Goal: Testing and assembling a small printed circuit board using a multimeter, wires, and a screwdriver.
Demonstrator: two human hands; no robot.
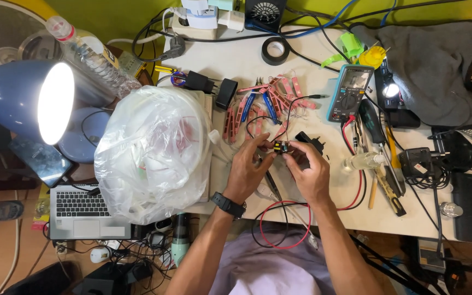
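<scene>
Small black-and-yellow component (279,146) sits pinched between the fingertips of both hands, the left hand (249,172) and right hand (308,173) closed on it from either side. It looks light, rigid and likely delicate, best held by its edges. Beyond the fingers lie pink strips (279,95); right of them, a teal multimeter (349,93); left, a clear plastic bag (151,153).

A small black-and-yellow component (280,146) sits pinched level above the white table.
</scene>
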